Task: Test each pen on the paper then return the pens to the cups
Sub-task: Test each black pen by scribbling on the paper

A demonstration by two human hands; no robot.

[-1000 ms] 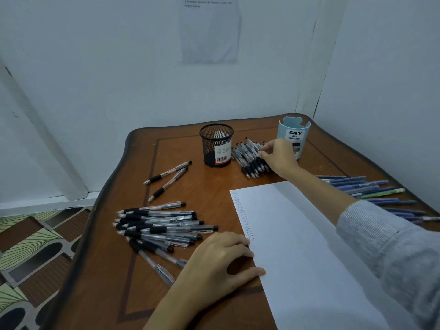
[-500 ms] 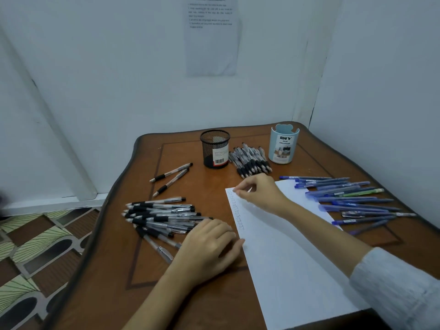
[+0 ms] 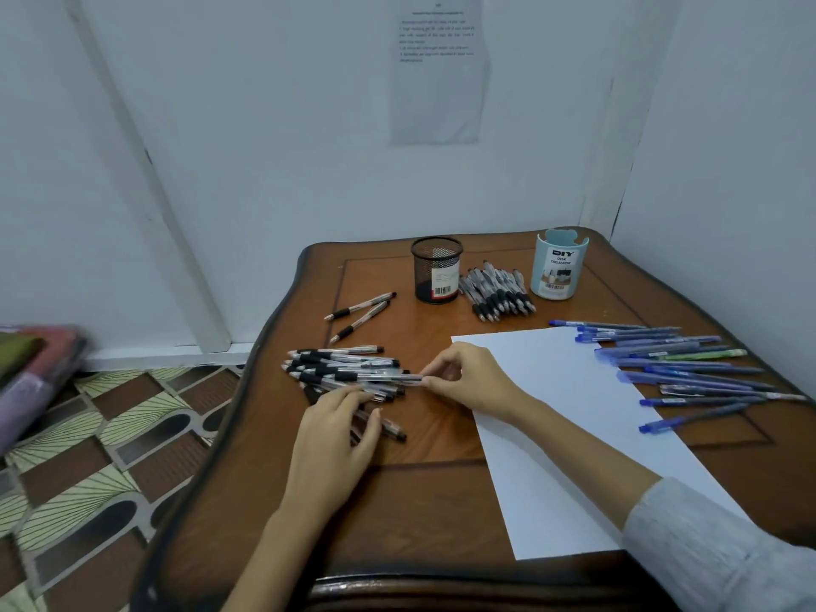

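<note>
The right hand (image 3: 463,379) is pinching the end of one clear plastic pen with a black grip (image 3: 375,378). That pen is lying across the heap of matching black-grip pens (image 3: 335,362), just left of the white sheet of paper (image 3: 552,390). The left hand (image 3: 338,424) is resting flat-fingered on the heap's near edge, gripping nothing. The best move now looks like lifting the pen straight clear while the left hand is steadying its neighbours so none roll across the brown wooden surface (image 3: 419,501). As for the containers, the black wire-mesh cup (image 3: 437,269) is showing no pens through its mesh. The pale blue labelled cup (image 3: 560,267) has nothing poking above its rim, and its inside is hidden.
</note>
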